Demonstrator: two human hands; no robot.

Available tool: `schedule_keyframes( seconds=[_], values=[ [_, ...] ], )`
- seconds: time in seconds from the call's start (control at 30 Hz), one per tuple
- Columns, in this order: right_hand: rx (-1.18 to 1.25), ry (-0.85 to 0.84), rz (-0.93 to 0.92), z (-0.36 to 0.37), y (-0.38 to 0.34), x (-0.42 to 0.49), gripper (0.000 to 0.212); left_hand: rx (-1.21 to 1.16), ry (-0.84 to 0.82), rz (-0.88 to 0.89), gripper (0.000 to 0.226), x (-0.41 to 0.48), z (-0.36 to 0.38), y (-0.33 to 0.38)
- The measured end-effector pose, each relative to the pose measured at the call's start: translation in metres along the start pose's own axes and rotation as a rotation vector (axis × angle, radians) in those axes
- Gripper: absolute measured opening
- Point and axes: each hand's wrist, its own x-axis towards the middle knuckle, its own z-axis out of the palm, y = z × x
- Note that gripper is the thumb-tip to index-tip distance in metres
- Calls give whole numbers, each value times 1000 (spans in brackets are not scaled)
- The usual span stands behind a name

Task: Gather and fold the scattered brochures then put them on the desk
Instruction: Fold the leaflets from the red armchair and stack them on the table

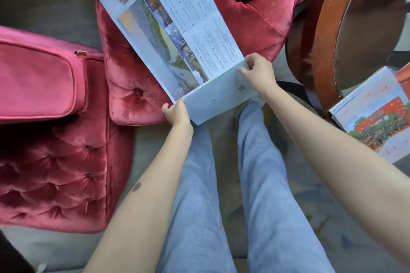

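Long axis: the unfolded brochure runs as a long strip from the person's hands up and away to the left. Its far end is cut off by the top edge of the view.

Position: it is held in the air to the left of the round wooden table, over a red velvet cushion that lies just left of that table.

Facing: the printed side is turned up toward the camera.

Appearance: pale blue paper crossed by several fold creases. A band of colour photographs runs along the side farther from the table, and columns of small text, too fine to read, along the side nearer to it.

Near panel: it is bent back along a crease toward the person. The face it shows is almost blank, with a few small marks.

Left hand: closed on the paper, fingers curled, pinching the crease end farther from the table.

Right hand: closed on the paper, thumb and fingers pinching the crease end nearer to the table.

Second item: a stack of folded brochures with a red gate on its cover lies just beside the table's near rim. What it rests on cannot be told.
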Motion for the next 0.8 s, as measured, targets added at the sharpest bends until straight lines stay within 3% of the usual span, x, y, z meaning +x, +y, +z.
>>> schedule_keyframes(
  seconds=[0.1, 0.27, 0.37, 0.6, 0.73, 0.8],
  values=[
    [135, 15, -56, -12, 0, -7, 19, 37, -18, 93, 61, -4, -14, 4],
    [202, 47, -189, -31, 3, -41, 10, 498, -22, 581, 84, -28, -50, -1],
    [243, 39, -189, -40, 15, -71, 8, 682, 9, 737, 63, -42, -70, -13],
    [219, -50, -126, -46, 62, -139, 7, 783, -79, 816, 21, -58, -101, -49],
    [201, 43, -174, -52, 72, -146, 11, 779, -244, 836, 5, -63, -102, -48],
    [206, 75, -245, -56, 70, -142, 12, 689, -343, 751, 3, -62, -101, -41]
  ],
)
